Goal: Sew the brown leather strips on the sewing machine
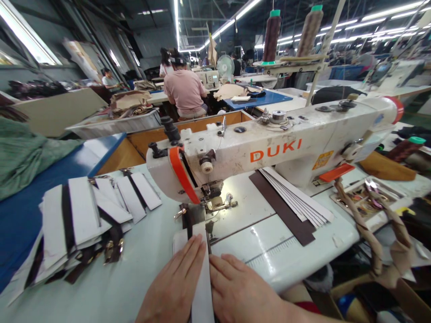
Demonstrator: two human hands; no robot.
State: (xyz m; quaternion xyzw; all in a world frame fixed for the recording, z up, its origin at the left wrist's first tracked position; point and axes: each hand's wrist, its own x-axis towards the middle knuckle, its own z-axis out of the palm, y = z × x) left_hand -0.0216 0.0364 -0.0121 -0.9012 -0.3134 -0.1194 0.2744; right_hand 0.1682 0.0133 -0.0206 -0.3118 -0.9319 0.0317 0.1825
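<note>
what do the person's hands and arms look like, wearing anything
Both are bare: the left hand and right hand wear no gloves, and no ring, watch or bracelet shows. No sleeve covers the wrists or the short stretch of forearm in view.

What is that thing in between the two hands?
A long white strip lies between the left hand and the right hand, reaching up toward the presser foot. The head view shows it.
</note>
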